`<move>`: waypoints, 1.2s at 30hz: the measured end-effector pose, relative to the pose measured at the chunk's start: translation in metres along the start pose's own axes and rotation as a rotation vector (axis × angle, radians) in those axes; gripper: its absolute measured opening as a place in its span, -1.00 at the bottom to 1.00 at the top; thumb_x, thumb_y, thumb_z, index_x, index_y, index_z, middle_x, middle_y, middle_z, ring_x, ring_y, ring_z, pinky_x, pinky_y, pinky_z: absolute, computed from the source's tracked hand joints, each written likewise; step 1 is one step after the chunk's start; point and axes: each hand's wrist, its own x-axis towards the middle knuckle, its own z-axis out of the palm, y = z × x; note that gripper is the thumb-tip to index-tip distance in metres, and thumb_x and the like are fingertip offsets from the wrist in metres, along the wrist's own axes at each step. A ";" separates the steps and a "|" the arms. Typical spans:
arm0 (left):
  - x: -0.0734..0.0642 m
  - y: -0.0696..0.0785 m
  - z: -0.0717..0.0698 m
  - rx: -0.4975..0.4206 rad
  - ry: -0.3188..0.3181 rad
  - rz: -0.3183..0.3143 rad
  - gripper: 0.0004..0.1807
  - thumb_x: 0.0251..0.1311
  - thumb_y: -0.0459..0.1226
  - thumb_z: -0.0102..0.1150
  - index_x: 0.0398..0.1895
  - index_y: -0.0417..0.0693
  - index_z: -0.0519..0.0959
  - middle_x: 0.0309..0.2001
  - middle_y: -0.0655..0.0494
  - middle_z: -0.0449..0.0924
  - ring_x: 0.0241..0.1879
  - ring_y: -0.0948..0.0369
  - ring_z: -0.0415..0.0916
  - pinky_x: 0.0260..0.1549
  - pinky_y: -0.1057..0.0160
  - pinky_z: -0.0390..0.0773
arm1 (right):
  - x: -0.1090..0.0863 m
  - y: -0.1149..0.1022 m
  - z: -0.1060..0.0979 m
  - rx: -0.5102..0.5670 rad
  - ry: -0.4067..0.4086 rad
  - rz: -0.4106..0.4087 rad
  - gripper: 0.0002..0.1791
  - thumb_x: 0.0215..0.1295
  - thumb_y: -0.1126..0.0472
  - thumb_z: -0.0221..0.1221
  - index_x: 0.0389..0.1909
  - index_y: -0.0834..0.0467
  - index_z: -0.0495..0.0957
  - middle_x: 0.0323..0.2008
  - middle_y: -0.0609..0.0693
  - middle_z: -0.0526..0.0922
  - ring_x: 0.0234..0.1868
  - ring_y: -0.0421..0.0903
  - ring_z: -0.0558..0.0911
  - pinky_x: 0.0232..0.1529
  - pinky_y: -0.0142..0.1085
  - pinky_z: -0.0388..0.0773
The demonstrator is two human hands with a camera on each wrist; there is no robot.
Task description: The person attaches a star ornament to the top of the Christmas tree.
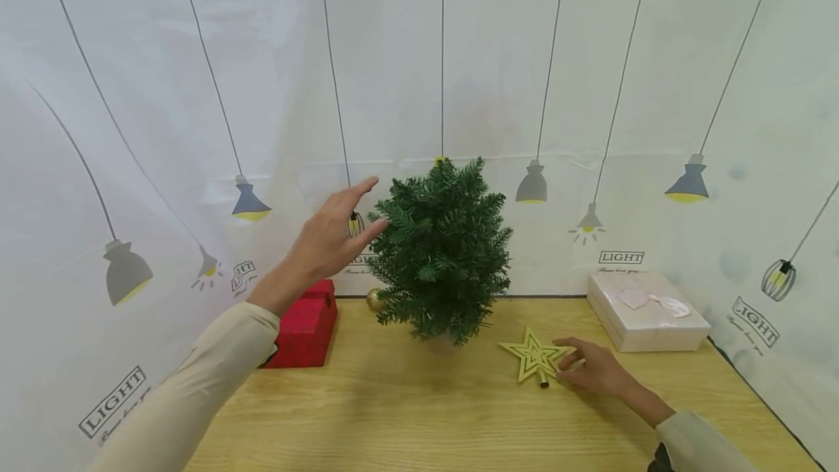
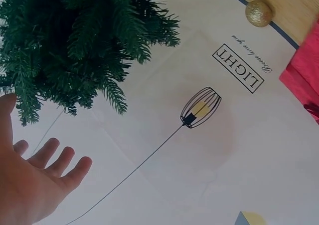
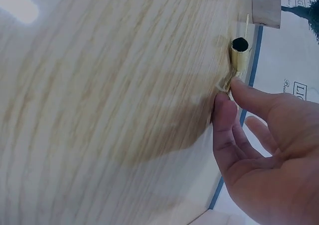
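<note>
Your right hand [image 1: 593, 368] pinches the gold star tree topper [image 1: 534, 357] by the tip nearest the table's right edge, thumb on one side and fingers curled on the other. That grip probably serves to keep the tubular socket [image 3: 239, 60] uncovered; it points toward the near edge. The topper is directly at your fingertips, to the left of your right hand; whether it rests fully on the table [image 1: 426, 414] or is slightly raised, you cannot tell.

Your left hand [image 1: 328, 228] grasps nothing: its fingers are spread beside the small artificial Christmas tree [image 1: 446, 253], thumb at the outer branches, though contact is unclear. The pose looks suited to steadying the tree, which stands upright toward the middle of the far edge, left of the topper.

A gold bauble [image 1: 374, 300] lies at the far edge, between the tree and the red gift box [image 1: 304, 330] on the left. The pale pink gift box [image 1: 649, 312] sits at the far right corner, bow up.
</note>
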 end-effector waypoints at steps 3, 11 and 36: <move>0.005 0.003 0.002 -0.024 -0.003 0.012 -0.22 0.50 0.09 0.13 0.67 0.20 0.12 0.53 -0.05 0.31 0.50 -0.07 0.25 0.38 -0.25 0.33 | -0.001 0.001 0.002 0.020 -0.002 0.042 -0.34 0.15 0.38 0.48 0.26 0.47 0.47 -0.25 0.17 0.76 -0.41 -0.12 0.71 -0.49 -0.36 0.60; 0.015 0.007 0.010 -0.085 0.020 0.026 -0.26 0.49 0.01 0.20 0.64 0.10 0.20 0.43 -0.11 0.43 0.40 -0.08 0.38 0.32 -0.20 0.41 | -0.003 -0.001 0.001 0.170 -0.041 0.061 -0.31 0.20 0.45 0.42 0.31 0.55 0.37 -0.21 0.29 0.71 -0.36 -0.11 0.71 -0.47 -0.34 0.61; 0.030 0.012 0.022 -0.350 0.055 -0.014 -0.33 0.45 -0.25 0.27 0.57 0.05 0.31 0.15 -0.22 0.65 0.10 -0.11 0.66 0.00 0.02 0.71 | -0.007 -0.006 -0.003 0.284 -0.154 0.007 -0.07 0.34 0.47 0.28 0.57 0.45 -0.07 -0.08 0.30 0.57 -0.25 -0.08 0.64 -0.41 -0.37 0.60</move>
